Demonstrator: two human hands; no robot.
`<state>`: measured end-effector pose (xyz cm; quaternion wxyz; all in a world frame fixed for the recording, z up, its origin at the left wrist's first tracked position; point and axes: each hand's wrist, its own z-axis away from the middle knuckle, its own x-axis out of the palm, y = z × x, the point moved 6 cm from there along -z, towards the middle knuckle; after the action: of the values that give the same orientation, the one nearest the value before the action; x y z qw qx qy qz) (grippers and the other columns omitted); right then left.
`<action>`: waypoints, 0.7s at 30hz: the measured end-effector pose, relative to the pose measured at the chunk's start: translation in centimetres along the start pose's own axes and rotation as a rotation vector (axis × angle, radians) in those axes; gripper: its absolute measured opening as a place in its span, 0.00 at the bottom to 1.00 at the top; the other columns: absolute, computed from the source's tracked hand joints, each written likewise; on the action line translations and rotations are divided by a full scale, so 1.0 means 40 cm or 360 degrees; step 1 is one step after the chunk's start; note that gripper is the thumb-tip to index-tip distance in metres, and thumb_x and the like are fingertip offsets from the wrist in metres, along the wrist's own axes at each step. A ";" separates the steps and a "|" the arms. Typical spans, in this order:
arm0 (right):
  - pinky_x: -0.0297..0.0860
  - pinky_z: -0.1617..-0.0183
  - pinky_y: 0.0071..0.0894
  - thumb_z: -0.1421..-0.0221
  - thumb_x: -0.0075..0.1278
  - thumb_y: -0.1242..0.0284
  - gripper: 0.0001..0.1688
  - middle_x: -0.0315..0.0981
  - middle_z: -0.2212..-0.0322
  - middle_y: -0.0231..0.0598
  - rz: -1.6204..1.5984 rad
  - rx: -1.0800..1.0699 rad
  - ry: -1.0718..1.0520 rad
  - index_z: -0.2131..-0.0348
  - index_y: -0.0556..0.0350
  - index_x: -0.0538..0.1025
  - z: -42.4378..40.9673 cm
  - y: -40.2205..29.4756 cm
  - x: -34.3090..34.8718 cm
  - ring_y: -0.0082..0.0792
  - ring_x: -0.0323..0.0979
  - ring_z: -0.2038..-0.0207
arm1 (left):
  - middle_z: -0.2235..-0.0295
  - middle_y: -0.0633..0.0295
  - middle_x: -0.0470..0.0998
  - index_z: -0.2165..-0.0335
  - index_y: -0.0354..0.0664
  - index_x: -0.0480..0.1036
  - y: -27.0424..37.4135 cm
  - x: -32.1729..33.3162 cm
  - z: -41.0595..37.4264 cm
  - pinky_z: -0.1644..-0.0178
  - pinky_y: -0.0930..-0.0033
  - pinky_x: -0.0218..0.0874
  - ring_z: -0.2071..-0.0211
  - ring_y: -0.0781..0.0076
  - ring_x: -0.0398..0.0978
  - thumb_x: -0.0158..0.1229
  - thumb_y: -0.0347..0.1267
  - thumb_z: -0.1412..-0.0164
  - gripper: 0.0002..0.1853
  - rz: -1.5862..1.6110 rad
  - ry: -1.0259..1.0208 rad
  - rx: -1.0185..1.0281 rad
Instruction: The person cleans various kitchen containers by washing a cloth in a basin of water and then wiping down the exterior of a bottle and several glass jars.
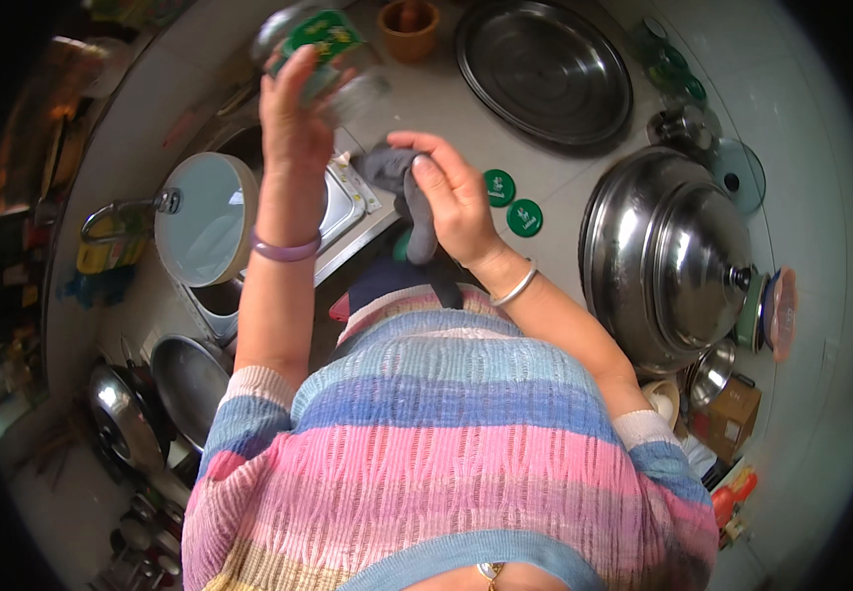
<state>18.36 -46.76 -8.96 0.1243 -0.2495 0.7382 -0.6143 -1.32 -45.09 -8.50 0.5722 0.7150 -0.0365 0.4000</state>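
Observation:
My left hand (297,111), with a purple bangle at the wrist, grips a clear jar (356,92) with a green label. Motion blurs the jar, and my fingers cover part of it. A crumpled dark grey cloth (420,221) hangs from my right hand (452,196), pinched between thumb and fingers. The cloth is apart from the jar. Just right of my right hand, two round green lids (499,188) with white print lie on the counter. Something green (402,244) shows behind the cloth, mostly hidden.
A sink (341,199) with a white basin (205,221) and faucet (112,214) lies left. A large dark round tray (545,70) and a brown mortar (408,33) stand at the back. A big lidded steel pot (663,258) stands right; several jars (670,66) line the wall.

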 end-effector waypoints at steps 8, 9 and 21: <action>0.70 0.58 0.40 0.43 0.41 0.68 0.15 0.76 0.68 0.50 0.1058 0.0827 0.0079 0.61 0.54 0.76 0.223 0.227 -0.304 0.48 0.75 0.62 | 0.51 0.57 0.67 0.43 0.40 0.53 -0.020 -0.116 0.017 0.45 0.63 0.59 0.51 0.65 0.67 0.68 0.23 0.58 0.45 -0.0395 0.0021 0.0105; 0.69 0.57 0.43 0.43 0.40 0.67 0.16 0.76 0.67 0.51 0.1278 0.0938 0.0116 0.61 0.53 0.76 0.263 0.248 -0.355 0.51 0.74 0.62 | 0.50 0.56 0.66 0.42 0.40 0.50 -0.034 -0.110 0.018 0.44 0.63 0.58 0.50 0.65 0.67 0.69 0.23 0.59 0.48 -0.0511 0.0006 0.0130; 0.55 0.42 0.44 0.61 0.64 0.65 0.45 0.57 0.47 0.45 0.2157 0.0601 -0.0125 0.44 0.52 0.62 0.172 0.423 -0.351 0.47 0.55 0.44 | 0.49 0.52 0.65 0.39 0.46 0.46 -0.341 -0.072 -0.012 0.43 0.62 0.59 0.48 0.60 0.66 0.75 0.29 0.70 0.61 -0.1486 -0.0356 0.0276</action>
<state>29.93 -43.20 -28.56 0.5473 0.2694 0.6067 -0.5097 3.44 -41.19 -21.01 0.6214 0.7386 0.2604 0.0228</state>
